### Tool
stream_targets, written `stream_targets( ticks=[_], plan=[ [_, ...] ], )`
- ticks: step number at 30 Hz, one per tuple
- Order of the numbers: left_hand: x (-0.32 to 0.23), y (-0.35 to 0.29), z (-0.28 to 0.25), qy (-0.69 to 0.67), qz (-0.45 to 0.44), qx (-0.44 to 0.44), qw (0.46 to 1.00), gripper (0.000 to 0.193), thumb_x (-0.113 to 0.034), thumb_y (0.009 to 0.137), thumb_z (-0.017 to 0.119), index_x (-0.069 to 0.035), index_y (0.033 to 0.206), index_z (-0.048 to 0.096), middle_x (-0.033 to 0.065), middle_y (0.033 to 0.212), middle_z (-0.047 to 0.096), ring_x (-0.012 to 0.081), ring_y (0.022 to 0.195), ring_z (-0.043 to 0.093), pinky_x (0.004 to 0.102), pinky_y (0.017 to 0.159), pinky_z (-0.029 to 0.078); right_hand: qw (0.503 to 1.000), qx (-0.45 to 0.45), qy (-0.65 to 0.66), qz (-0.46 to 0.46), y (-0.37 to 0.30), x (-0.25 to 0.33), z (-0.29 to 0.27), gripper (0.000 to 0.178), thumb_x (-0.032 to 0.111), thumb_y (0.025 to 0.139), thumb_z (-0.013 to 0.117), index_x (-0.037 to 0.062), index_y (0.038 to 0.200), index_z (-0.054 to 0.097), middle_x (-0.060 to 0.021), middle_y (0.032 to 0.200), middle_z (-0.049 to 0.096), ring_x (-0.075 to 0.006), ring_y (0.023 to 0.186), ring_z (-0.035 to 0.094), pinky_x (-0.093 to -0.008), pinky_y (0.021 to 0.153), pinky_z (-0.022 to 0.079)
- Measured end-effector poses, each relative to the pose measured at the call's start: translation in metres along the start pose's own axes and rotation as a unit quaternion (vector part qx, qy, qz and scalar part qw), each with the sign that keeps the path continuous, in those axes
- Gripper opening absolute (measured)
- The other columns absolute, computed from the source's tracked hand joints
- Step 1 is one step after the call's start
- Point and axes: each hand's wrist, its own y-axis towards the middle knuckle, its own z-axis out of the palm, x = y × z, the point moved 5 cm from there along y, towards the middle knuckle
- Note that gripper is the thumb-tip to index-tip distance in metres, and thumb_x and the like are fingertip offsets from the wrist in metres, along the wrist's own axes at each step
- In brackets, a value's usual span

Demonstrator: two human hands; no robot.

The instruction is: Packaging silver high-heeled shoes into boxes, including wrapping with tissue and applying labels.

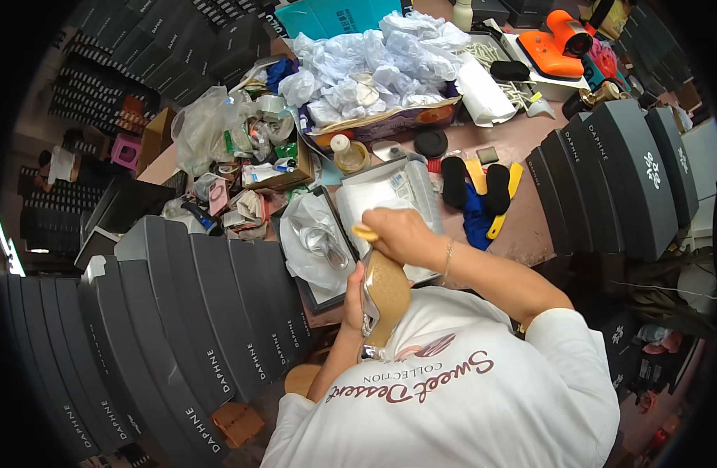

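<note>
My left hand [354, 300] grips the side of a shoe [391, 292], whose tan sole is turned up near my shirt. Shiny silver shows at the shoe's edge and lower end. My right hand [408, 236] is closed on a small yellow piece [365, 232] at the shoe's upper end; its kind is not clear, and my fingers partly cover it. Just beyond, an open grey shoebox [302, 290] holds white tissue paper and a clear, silvery shoe [327, 248]. Beside it lies a second box part [382, 173] with white paper inside, partly hidden by my right hand.
Stacked dark shoeboxes [187, 312] stand at the left, and more shoeboxes [608, 179] at the right. A carton of crumpled white paper [374, 70] sits at the back. Nearby are a bottle of yellowish liquid [349, 156], black-headed brushes [496, 191] and an orange device [557, 48].
</note>
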Motion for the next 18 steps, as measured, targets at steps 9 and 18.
stream_targets(
  ticks=[9, 18],
  plan=[
    [0.006, 0.006, -0.008, -0.011, -0.001, -0.055, 0.998, 0.07, -0.056, 0.093, 0.031, 0.004, 0.124, 0.049, 0.0251, 0.101, 0.063, 0.0293, 0.087, 0.064, 0.0364, 0.074, 0.054, 0.999, -0.014, 0.048, -0.016, -0.026, 0.005, 0.002, 0.015, 0.016, 0.073, 0.064, 0.0118, 0.079, 0.051, -0.0081, 0.066, 0.056, -0.0296, 0.06, 0.061, -0.0414, 0.052, 0.048],
    [0.008, 0.006, 0.006, -0.095, -0.019, -0.076, 0.992, 0.067, -0.056, 0.094, 0.027, -0.001, 0.127, 0.047, 0.022, 0.112, 0.058, 0.0309, 0.085, 0.064, 0.0422, 0.07, 0.056, 0.976, 0.087, 0.014, -0.2, -0.072, 0.039, 0.0, 0.011, 0.017, 0.075, 0.063, 0.011, 0.078, 0.055, -0.0058, 0.068, 0.057, -0.0235, 0.057, 0.063, -0.0345, 0.047, 0.049]
  ],
)
